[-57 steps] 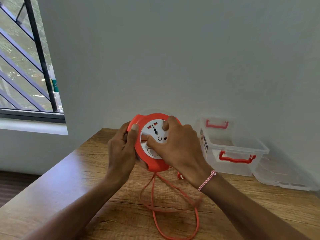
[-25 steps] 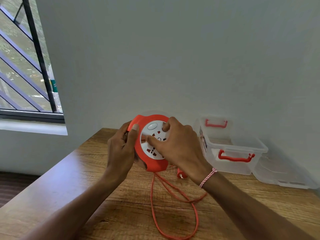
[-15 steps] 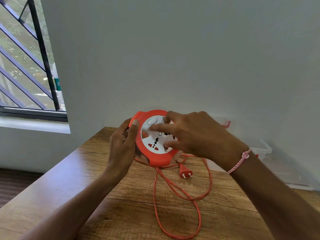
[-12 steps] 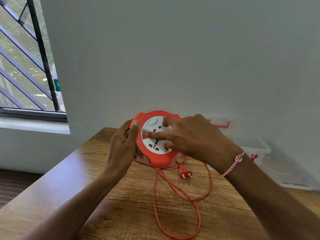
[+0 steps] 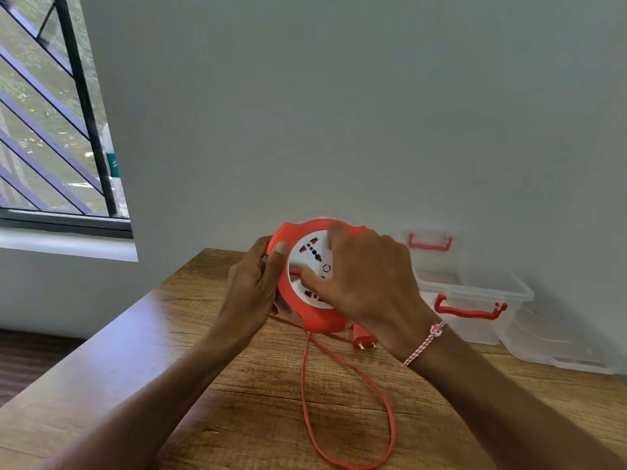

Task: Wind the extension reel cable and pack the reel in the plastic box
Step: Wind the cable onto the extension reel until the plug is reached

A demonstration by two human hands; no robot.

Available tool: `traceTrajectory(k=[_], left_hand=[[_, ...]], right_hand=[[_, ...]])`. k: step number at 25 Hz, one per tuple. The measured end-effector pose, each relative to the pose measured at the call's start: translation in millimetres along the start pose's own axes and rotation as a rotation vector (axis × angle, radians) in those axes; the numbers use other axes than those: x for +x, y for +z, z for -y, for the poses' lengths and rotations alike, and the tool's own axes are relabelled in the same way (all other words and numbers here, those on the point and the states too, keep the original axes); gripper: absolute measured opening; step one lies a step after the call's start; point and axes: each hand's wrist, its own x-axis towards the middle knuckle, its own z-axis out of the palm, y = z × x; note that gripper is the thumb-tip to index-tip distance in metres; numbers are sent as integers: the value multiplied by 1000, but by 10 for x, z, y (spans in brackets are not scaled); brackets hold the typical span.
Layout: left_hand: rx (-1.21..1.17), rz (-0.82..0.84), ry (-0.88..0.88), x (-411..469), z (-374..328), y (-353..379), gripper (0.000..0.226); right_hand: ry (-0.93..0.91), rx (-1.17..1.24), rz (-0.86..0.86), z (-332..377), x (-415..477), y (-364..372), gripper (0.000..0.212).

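Now we hold the round orange-and-white plastic extension reel [image 5: 300, 266] upright over the wooden table [image 5: 237, 385], left hand [image 5: 251, 290] wrapped round its rim, right hand [image 5: 369, 283] gripping its white face, orange cable [image 5: 303, 385] looping below.

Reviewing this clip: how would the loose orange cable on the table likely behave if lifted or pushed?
The orange cable is probably floppy: it lies in a slack loop on the table, so lifted it would likely droop. It looks thin, so probably light; a push would likely reshape the loop. The plug at its end might swing or drag.
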Motion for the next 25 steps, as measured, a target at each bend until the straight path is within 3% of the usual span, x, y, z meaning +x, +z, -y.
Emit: traceTrajectory(k=[3, 5, 8, 14, 20, 23, 25], left_hand=[[-7, -20, 2, 6, -5, -18, 39], [-9, -35, -3, 12, -4, -27, 43], [-21, -51, -4, 21, 1, -31, 47], [-61, -87, -30, 10, -12, -24, 50], [-88, -89, -55, -5, -28, -31, 47], [-60, -91, -33, -25, -20, -18, 45], [-37, -100, -9, -33, -14, 0, 43]], right_hand=[[184, 303, 102, -37, 63, -15, 55], [126, 320, 137, -162, 132, -119, 43], [-133, 176, 180, -332, 227, -395, 34], [-468, -261, 443, -266, 216, -451, 56], [-572, -324, 231, -171, 118, -160, 65], [-428, -237, 1, -134, 21, -15, 65], [-210, -114, -38, -44, -17, 57, 65]])
